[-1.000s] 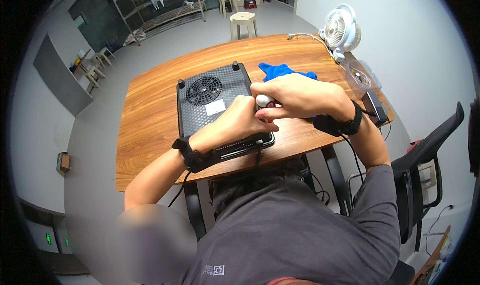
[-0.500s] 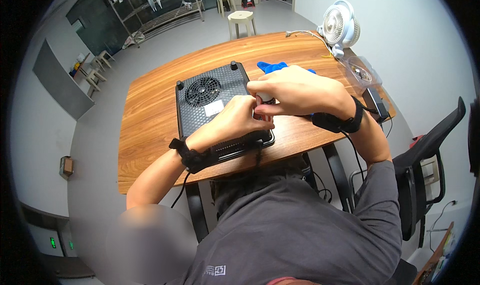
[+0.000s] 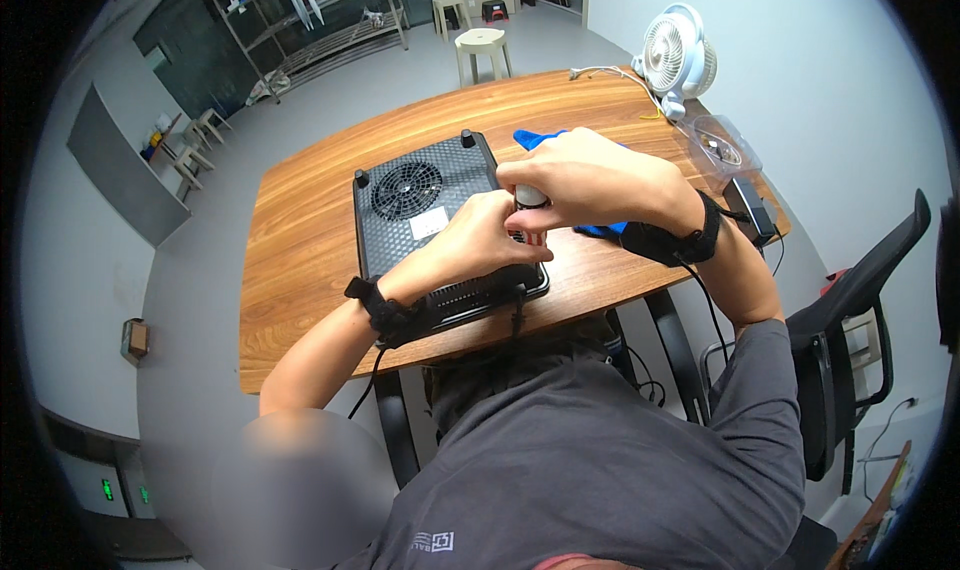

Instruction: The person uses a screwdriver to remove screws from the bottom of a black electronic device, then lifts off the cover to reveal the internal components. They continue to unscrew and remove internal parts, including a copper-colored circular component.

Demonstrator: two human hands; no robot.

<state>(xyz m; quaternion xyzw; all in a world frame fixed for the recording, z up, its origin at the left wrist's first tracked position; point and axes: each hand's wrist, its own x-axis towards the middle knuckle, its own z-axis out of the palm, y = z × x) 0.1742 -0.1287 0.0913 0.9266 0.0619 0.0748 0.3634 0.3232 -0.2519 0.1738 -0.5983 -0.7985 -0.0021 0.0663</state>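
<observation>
Above the near right corner of an upturned black appliance (image 3: pixel 400 235), both my hands meet around a small bottle (image 3: pixel 534 237) with a pale cap and a red-and-white body. My left hand (image 3: pixel 480 235) is closed around the bottle's lower part. My right hand (image 3: pixel 590 178) is closed on the cap (image 3: pixel 531 197) from above. Fingers cover much of the bottle. The appliance looks like an induction cooker lying bottom up, with a round fan grille (image 3: pixel 407 190), short feet and a white label (image 3: pixel 429 222). Partly behind my right hand lies a blue cloth (image 3: pixel 535 139).
A white fan (image 3: pixel 672 55) stands at the table's far right corner, its cable on the wooden tabletop (image 3: pixel 300 240). Nearby are a clear plastic container (image 3: pixel 722 148) and a black power adapter (image 3: pixel 750 210). An office chair (image 3: pixel 850 340) stands at the right.
Both hands keep their hold on the bottle and its cap. More of the red-and-white body shows between the fingers now. The whole view has shifted slightly.
</observation>
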